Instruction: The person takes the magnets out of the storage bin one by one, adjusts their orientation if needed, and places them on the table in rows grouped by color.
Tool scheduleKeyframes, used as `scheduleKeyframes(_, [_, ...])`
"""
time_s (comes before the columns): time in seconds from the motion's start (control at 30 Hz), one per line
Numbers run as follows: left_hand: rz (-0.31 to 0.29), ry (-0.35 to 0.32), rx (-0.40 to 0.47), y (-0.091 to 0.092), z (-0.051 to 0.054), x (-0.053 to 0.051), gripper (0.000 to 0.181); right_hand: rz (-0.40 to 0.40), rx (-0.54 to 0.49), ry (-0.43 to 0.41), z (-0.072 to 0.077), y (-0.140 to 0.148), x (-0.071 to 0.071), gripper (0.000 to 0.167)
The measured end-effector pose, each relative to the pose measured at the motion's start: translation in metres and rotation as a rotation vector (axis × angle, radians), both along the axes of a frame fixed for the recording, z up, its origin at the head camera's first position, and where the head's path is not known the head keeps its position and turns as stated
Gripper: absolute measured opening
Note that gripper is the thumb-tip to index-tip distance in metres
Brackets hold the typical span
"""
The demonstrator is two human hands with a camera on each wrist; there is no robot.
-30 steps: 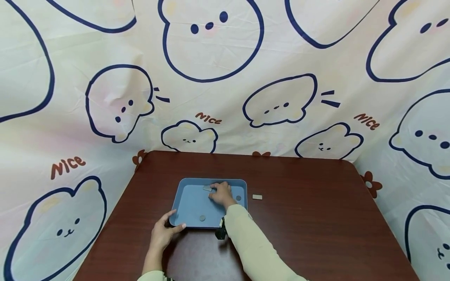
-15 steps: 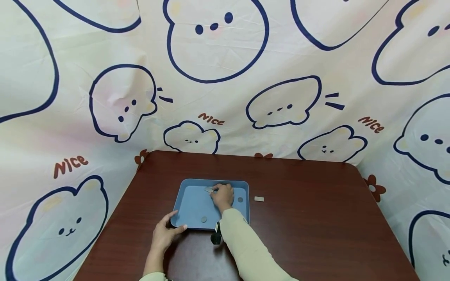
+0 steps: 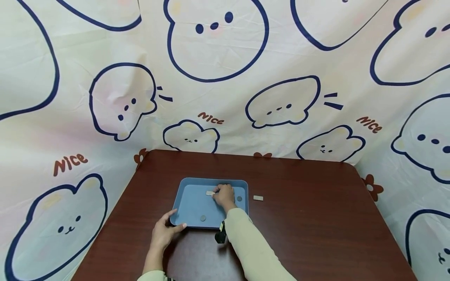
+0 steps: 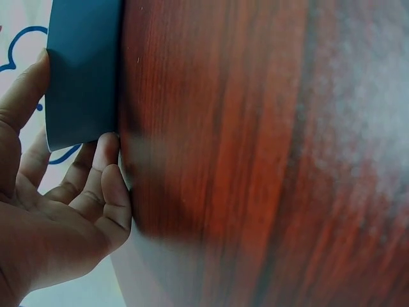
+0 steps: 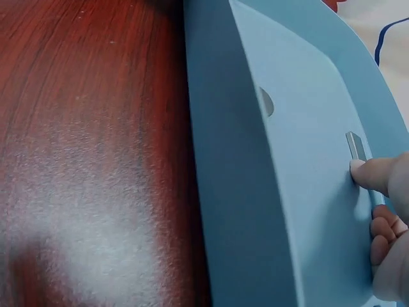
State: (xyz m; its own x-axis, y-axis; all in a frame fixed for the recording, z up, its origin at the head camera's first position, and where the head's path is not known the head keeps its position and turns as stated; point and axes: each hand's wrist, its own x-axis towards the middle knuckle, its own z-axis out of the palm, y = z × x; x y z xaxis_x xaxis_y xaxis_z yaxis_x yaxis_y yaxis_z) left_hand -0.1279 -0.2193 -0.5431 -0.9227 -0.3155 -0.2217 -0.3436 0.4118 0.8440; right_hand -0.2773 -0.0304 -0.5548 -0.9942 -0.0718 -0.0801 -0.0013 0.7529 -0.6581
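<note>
A shallow blue tray lies on the table. Inside it, near the far wall, my right hand pinches the end of a small flat rectangular metal piece between thumb and forefinger. In the right wrist view that metal piece sticks out past the fingertip, the other fingers curled in below. At the tray's near left corner, my left hand holds the corner between thumb and fingers. Seen from the left wrist, the thumb touches the tray's rim and the other fingers bend around the corner's lower edge.
One small grey disc lies near the tray's front wall, another disc toward its right side. Just outside the right wall, a pale rectangular piece rests on the brown table. A patterned cloth hangs behind.
My right hand has drawn the metal piece slightly toward the near side, and its visible face now looks paler. My left hand has stayed at the tray's corner.
</note>
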Motion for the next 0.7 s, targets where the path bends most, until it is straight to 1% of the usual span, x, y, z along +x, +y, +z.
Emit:
scheduleKeyframes(0.23, [-0.02, 0.034, 0.006, -0.001, 0.0, -0.004, 0.071, 0.067, -0.071, 0.009, -0.001, 0.01, -0.004, 0.005])
scheduleKeyframes(0.33, [-0.015, 0.035, 0.004, -0.001, 0.0, -0.003, 0.071, 0.12, -0.061, 0.019, -0.003, 0.013, -0.004, 0.007])
scheduleKeyframes(0.5, [-0.004, 0.027, 0.003, -0.002, -0.001, -0.003, 0.071, 0.2, -0.049, 0.085, -0.009, 0.017, -0.004, 0.008])
scheduleKeyframes(0.53, [-0.003, 0.026, 0.005, -0.002, -0.001, -0.002, 0.071, 0.217, -0.059, 0.101, -0.01, 0.017, -0.004, 0.007])
scheduleKeyframes(0.6, [-0.002, 0.021, 0.008, -0.002, -0.002, -0.002, 0.071, 0.252, -0.098, 0.102, -0.011, 0.02, -0.004, 0.006])
scheduleKeyframes(0.7, [-0.005, 0.01, 0.016, -0.002, -0.002, 0.0, 0.071, 0.311, -0.199, 0.046, -0.009, 0.025, -0.002, 0.004])
